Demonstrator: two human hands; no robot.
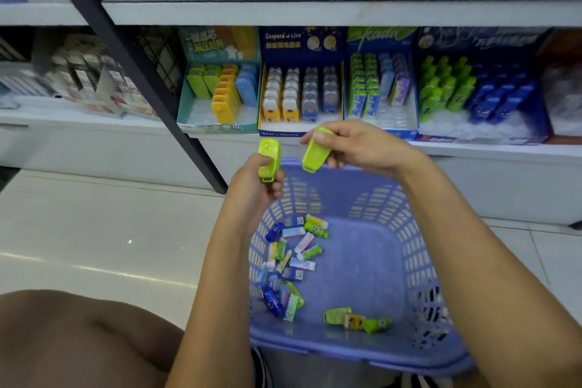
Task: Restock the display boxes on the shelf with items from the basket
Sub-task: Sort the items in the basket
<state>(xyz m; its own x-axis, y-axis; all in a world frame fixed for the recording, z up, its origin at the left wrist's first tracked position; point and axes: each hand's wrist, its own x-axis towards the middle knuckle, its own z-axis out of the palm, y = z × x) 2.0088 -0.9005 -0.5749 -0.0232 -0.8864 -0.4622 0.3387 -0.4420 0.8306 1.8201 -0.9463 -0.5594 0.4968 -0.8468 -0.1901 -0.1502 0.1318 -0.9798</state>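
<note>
1. Two lime-green items, small rounded plastic cases, are held above the far rim of the basket (362, 350), in front of the shelf (315, 14).
2. The left hand (256, 186) is curled closed around the left green case (269, 159), which stands nearly upright, its top poking out above the fingers.
3. The right hand (356, 146) pinches the right green case (316, 151) between thumb and fingers; the case tilts, its lower end pointing down toward the basket.
4. The two cases are near each other but apart.
5. The basket is lilac-blue with slotted walls; loose small items (289, 261) in blue, green, pink and white lie scattered on its floor, mostly on the left side, with a few green and yellow ones (357, 320) nearer the front.
6. On the shelf beyond stand open display boxes: a teal box (217, 127) with yellow, orange and blue cases, a navy box (300, 44) with animal-shaped items, then two more boxes to the right with green and blue stock.
</note>
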